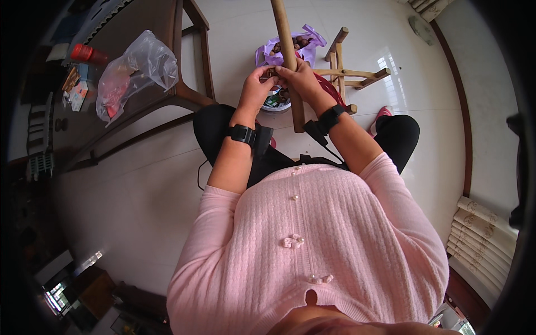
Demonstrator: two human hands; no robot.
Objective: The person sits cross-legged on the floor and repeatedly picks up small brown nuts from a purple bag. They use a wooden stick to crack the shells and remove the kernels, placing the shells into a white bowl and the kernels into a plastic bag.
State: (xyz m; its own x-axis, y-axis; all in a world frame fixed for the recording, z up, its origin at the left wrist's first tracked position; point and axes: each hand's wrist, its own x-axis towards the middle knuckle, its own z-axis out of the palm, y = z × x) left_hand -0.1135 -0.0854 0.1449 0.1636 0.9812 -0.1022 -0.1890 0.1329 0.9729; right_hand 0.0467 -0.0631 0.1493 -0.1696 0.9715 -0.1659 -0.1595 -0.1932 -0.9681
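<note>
My left hand (256,90) has its fingers on a small brown piece (271,72), perhaps a nut or shell. Close against it, my right hand (303,81) reaches its fingertips to the same spot; how much of the piece each holds is partly hidden. A long wooden pole (284,29) runs past my right hand, resting between that hand and forearm or in its grip; I cannot tell which. Beyond the hands, a purple plastic bag (263,53) holds several round brown nuts (299,42). Below the hands, a white bucket (276,109) contains dark and green bits.
On the left stands a dark wooden table (159,25) with a clear plastic bag (146,63), a red-lidded jar (82,52) and small packets (77,96). A wooden stool frame (341,72) lies at the right, near a red mesh or basket (331,88). Curtains (481,234) hang far right.
</note>
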